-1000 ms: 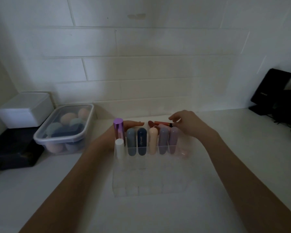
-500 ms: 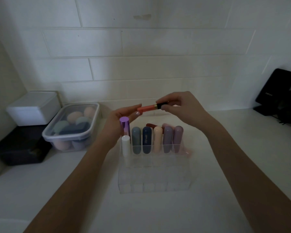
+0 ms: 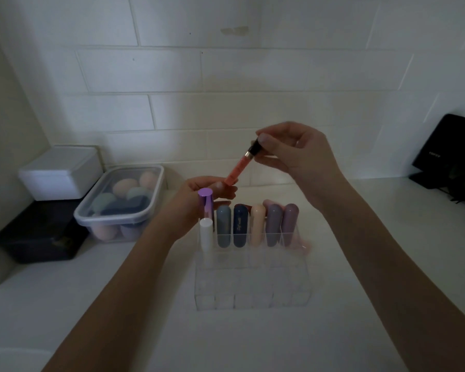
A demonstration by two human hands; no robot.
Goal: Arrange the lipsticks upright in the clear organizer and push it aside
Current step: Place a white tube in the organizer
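Head view: coral lip gloss tube (image 3: 238,167) now tilted toward upright, half a second ago level; right hand (image 3: 295,159) pinches its black cap, left hand (image 3: 199,196) steadies the lower end with its fingertips, above the clear organizer (image 3: 253,277); seven lipsticks stand in the back row; judgement: insertion comes next, pushing aside later.

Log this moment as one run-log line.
stage: placing | right hand: pinches coral lip gloss cap | left hand: touches its base | clear organizer: seven upright
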